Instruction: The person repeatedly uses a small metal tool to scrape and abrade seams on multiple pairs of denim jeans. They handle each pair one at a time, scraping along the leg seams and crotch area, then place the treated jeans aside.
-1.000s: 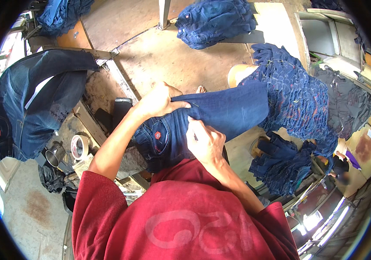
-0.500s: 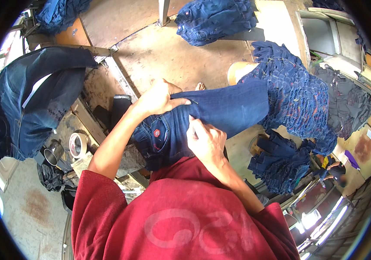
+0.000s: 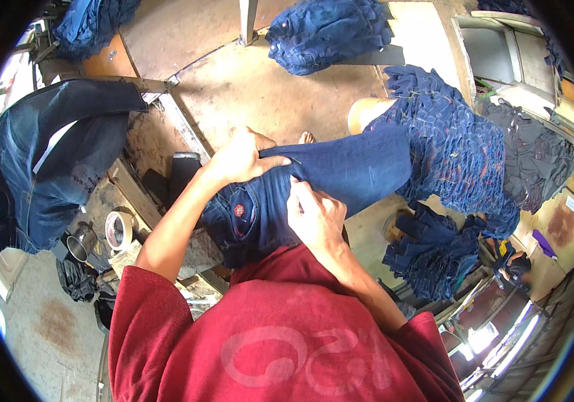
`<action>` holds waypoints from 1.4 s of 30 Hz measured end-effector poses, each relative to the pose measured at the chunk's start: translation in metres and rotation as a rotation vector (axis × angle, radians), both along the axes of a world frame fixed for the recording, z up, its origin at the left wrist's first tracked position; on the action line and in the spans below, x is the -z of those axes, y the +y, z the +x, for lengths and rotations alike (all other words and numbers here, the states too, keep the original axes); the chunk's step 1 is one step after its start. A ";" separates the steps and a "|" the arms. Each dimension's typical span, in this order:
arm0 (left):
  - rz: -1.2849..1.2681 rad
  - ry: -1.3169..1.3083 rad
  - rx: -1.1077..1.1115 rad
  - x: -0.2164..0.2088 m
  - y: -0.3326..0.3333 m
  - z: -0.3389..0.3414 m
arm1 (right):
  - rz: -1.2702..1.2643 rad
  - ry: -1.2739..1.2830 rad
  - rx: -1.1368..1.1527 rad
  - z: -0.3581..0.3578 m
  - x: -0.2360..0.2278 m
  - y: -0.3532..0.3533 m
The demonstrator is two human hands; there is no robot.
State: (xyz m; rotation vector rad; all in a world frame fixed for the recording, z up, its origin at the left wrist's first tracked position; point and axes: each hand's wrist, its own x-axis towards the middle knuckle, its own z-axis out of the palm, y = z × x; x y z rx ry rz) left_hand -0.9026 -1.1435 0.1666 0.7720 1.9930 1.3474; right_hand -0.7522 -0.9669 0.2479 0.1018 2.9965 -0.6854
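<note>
A pair of dark blue jeans (image 3: 347, 167) lies across in front of me, one leg stretched out to the right. Near the waist end, a round red patch (image 3: 239, 210) shows beside the pocket. My left hand (image 3: 245, 158) grips the upper edge of the leg, its thumb on top of the cloth. Beside that thumb a small dark line shows on the denim; whether it is thread or a crease I cannot tell. My right hand (image 3: 317, 216) rests on the lower side of the leg, fingers curled into a pinch. What lies between those fingertips is hidden.
Another pair of jeans (image 3: 66, 154) hangs at the left, above a tape roll (image 3: 119, 230) and a metal cup (image 3: 82, 245). Heaps of blue denim (image 3: 444, 144) lie at the right, with dark grey cloth (image 3: 535, 154) beyond. More folded jeans (image 3: 324, 33) lie at the far side.
Both hands stay nearly in place on the jeans. The whole view has shifted slightly; the grips look the same.
</note>
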 end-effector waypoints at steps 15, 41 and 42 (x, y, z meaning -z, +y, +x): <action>-0.036 -0.068 -0.042 -0.002 0.003 0.003 | -0.020 0.043 -0.028 0.020 0.000 0.001; -0.055 -0.074 -0.091 0.002 0.005 0.005 | -0.036 0.030 -0.017 0.015 -0.005 0.009; -0.048 -0.067 -0.091 0.003 0.006 0.006 | -0.049 0.003 0.009 0.015 -0.005 0.009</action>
